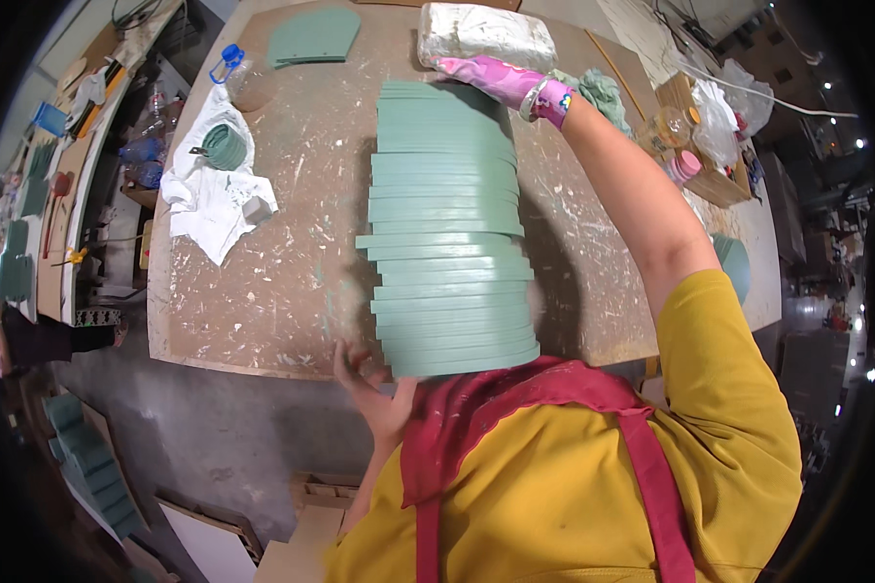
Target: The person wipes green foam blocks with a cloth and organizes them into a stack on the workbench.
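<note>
A long row of pale green, curved-edged flat pieces (447, 233) lies overlapped across the worktable, its near end against my red apron (496, 403). At the far end, my right hand (496, 82), in a pink patterned glove, lies flat across the last piece with fingers stretched out. My left hand (374, 394) is bare, at the near left corner of the row, its fingers spread and nothing in them. Whether its thumb touches the row I cannot tell. Just beyond my right hand sits a white wrapped block (486, 34).
On the left, a green-coated cup (225, 146) stands on a white cloth (209, 199) near a blue-capped bottle (227, 66). A single green piece (313, 37) lies far left. A green rag (603, 97), a stick (614, 73) and bottles (673, 124) are right.
</note>
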`<move>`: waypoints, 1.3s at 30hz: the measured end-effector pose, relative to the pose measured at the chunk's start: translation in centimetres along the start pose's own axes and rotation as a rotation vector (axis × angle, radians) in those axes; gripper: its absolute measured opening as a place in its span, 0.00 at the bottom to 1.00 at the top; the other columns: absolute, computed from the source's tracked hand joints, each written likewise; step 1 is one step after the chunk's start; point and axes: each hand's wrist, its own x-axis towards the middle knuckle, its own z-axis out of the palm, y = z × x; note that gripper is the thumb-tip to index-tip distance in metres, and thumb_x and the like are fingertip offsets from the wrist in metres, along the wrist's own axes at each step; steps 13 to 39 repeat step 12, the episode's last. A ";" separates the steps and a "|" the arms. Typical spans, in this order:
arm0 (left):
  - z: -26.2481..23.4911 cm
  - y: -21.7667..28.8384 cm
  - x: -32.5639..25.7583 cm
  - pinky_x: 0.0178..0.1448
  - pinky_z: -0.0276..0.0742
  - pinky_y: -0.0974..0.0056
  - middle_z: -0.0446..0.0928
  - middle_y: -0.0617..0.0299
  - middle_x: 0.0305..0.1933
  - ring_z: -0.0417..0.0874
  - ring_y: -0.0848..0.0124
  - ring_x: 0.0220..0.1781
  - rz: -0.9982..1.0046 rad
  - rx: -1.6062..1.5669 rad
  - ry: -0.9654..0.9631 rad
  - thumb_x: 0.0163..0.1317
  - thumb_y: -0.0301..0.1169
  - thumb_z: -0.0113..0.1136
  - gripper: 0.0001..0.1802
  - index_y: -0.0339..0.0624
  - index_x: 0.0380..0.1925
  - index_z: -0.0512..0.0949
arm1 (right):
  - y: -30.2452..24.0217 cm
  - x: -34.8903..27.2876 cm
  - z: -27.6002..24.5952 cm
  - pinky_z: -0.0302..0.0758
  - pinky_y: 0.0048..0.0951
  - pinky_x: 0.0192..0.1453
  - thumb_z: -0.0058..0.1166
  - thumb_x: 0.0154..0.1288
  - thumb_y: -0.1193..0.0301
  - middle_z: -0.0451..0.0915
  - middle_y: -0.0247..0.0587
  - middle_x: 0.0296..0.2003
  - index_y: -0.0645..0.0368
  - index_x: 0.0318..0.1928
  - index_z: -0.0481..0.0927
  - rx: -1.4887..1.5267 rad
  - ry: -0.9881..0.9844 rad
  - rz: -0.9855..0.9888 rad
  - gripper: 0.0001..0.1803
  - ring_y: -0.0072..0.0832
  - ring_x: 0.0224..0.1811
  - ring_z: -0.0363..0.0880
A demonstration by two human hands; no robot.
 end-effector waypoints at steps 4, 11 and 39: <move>1.4 -0.3 -0.8 0.65 0.65 0.59 0.57 0.55 0.67 0.66 0.64 0.62 -0.128 -0.184 -0.013 0.60 0.24 0.60 0.42 0.39 0.71 0.49 | 0.2 0.9 0.1 0.63 0.26 0.68 0.46 0.71 0.52 0.74 0.40 0.62 0.60 0.59 0.77 -0.038 -0.145 0.064 0.27 0.27 0.62 0.72; 2.2 -3.6 -2.2 0.67 0.62 0.62 0.66 0.46 0.64 0.68 0.62 0.64 -0.234 -0.195 -0.040 0.72 0.31 0.49 0.27 0.33 0.67 0.57 | 0.8 -1.7 0.0 0.68 0.32 0.63 0.46 0.64 0.37 0.80 0.45 0.54 0.54 0.60 0.77 0.028 -0.105 0.130 0.38 0.35 0.55 0.77; 3.1 -3.6 -1.7 0.67 0.62 0.62 0.66 0.46 0.64 0.68 0.62 0.64 -0.232 -0.201 -0.082 0.72 0.31 0.49 0.27 0.33 0.67 0.57 | 1.9 -3.1 -1.1 0.68 0.32 0.64 0.47 0.64 0.37 0.79 0.47 0.55 0.53 0.60 0.78 0.028 -0.071 0.070 0.37 0.36 0.56 0.77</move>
